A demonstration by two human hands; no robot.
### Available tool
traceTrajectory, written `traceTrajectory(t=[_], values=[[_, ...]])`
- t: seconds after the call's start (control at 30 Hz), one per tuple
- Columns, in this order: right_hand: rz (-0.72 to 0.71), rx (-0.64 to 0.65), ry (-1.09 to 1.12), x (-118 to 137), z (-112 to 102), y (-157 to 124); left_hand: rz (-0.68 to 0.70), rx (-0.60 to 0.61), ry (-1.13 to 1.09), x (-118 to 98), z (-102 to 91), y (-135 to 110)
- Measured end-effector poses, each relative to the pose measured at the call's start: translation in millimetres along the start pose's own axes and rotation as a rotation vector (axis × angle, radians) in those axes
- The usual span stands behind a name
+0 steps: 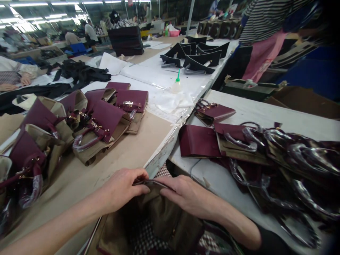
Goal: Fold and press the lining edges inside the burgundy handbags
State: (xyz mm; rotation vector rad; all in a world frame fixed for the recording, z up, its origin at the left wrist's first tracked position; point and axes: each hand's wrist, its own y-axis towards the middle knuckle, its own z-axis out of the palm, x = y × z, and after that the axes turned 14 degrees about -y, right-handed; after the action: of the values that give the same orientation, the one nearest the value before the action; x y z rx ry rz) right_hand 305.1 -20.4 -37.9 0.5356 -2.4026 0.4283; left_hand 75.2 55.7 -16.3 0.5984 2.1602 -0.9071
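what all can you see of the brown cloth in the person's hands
The brown cloth looks soft, creased and olive-toned. Its upper edge, with a thin rim, is pinched between thumb and fingers by the left hand and the right hand. Below them it hangs in loose folds, low in the picture, with checked cloth showing beside it. A small golden glint shows lower down, where shadow leaves its full shape unclear.
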Motion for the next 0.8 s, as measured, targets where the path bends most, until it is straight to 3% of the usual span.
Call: traceTrajectory(t=[0.37,0.8], values=[[-0.055,-0.002,0.07,-1.1,-5.6,-4.2,0.216,0.068,0.223,6.0,-0.4,-3.3],[-0.072,0.033,0.06,0.1,-3.6,1.3,0.301,0.096,0.352,-0.9,5.2,-0.4]])
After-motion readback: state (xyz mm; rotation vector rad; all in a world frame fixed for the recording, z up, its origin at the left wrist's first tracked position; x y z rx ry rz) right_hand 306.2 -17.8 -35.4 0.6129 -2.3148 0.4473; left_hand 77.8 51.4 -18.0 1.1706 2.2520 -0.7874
